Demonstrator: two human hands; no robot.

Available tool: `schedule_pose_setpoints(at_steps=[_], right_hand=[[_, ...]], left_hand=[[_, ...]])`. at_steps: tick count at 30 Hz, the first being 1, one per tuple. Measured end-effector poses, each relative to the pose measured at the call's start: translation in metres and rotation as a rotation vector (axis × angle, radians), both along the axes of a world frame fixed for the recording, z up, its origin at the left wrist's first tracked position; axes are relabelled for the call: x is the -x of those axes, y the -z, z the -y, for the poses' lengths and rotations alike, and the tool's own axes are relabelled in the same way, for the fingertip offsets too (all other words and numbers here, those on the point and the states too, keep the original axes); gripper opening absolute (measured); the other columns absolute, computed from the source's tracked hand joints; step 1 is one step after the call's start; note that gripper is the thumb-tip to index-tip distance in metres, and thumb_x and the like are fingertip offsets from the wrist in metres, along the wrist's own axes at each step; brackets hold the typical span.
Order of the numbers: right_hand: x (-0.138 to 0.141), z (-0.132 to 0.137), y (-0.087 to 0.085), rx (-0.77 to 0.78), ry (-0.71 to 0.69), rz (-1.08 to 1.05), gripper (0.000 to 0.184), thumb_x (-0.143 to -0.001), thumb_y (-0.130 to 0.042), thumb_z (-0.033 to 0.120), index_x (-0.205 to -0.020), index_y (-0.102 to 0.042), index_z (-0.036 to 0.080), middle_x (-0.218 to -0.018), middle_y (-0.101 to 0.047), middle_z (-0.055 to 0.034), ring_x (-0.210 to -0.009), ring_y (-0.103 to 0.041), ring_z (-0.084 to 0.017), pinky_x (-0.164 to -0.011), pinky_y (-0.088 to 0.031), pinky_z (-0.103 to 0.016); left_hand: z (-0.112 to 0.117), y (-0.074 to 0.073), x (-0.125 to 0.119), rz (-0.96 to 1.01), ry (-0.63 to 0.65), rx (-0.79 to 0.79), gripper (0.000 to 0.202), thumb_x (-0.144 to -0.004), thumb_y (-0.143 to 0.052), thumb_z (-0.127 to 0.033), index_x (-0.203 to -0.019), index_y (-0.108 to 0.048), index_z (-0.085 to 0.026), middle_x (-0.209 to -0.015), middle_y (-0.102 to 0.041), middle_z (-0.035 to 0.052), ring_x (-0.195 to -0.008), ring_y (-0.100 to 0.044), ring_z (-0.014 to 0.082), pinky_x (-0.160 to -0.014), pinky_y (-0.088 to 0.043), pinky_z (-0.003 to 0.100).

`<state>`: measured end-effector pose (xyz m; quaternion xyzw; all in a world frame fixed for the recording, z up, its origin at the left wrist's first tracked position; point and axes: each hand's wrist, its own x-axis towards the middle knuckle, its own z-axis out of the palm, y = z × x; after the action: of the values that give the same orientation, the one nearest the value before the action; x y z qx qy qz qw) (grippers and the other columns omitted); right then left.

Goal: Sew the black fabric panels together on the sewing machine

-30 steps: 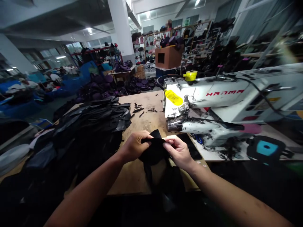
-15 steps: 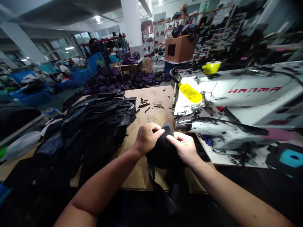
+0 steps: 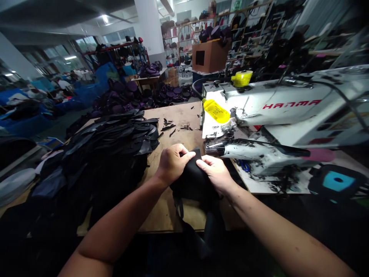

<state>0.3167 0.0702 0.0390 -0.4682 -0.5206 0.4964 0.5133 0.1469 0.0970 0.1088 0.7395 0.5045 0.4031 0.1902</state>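
Between my hands is a black fabric piece (image 3: pixel 193 181), with long strips hanging over the table's front edge. My left hand (image 3: pixel 173 161) is closed, pinching the left side of its narrow upper end between thumb and fingers. My right hand (image 3: pixel 215 171) grips the right side of that same end, thumb on top. The fingers under the cloth are partly hidden. Just beyond my right hand is the narrow arm of a white sewing machine (image 3: pixel 291 102). To the left of my left hand lies a large pile of black fabric pieces (image 3: pixel 115 134).
The wooden tabletop (image 3: pixel 173 111) carries dark scraps (image 3: pixel 168 126). A yellow cover (image 3: pixel 216 111) sits on the sewing machine's head. A black and turquoise item (image 3: pixel 337 181) is at right. Behind stand a brown box (image 3: pixel 210 55) and a heap of purple bags (image 3: pixel 129 94).
The view has shifted a little, so the scene sits further left. Both hands keep their pinch on the black fabric, whose upper end looks slightly turned.
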Motion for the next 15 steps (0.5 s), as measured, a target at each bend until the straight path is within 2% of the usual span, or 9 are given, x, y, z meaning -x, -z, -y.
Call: schedule_pose_setpoints(at_steps=[9,15], right_hand=[[0.000,0.007,-0.006,-0.064,0.093,-0.002,0.035,-0.078,-0.074,0.054,-0.073,-0.070,0.019,-0.071,-0.062,0.0000,-0.067,-0.053,-0.015,-0.064,-0.045,-0.028],[0.000,0.011,-0.012,-0.088,0.126,0.052,0.042,-0.078,-0.071,0.060,-0.069,-0.067,0.019,-0.068,-0.060,-0.0009,-0.066,-0.051,-0.015,-0.062,-0.044,-0.028]], left_hand=[[-0.002,-0.006,-0.001,-0.005,0.000,0.034,0.024,-0.082,-0.074,-0.033,-0.065,-0.066,-0.018,-0.062,-0.065,-0.0025,-0.059,-0.056,0.0120,-0.059,-0.038,0.026],[0.002,-0.009,-0.002,-0.001,0.011,0.048,0.024,-0.083,-0.072,-0.032,-0.066,-0.063,-0.018,-0.062,-0.063,-0.0032,-0.060,-0.054,0.0117,-0.059,-0.038,0.026]])
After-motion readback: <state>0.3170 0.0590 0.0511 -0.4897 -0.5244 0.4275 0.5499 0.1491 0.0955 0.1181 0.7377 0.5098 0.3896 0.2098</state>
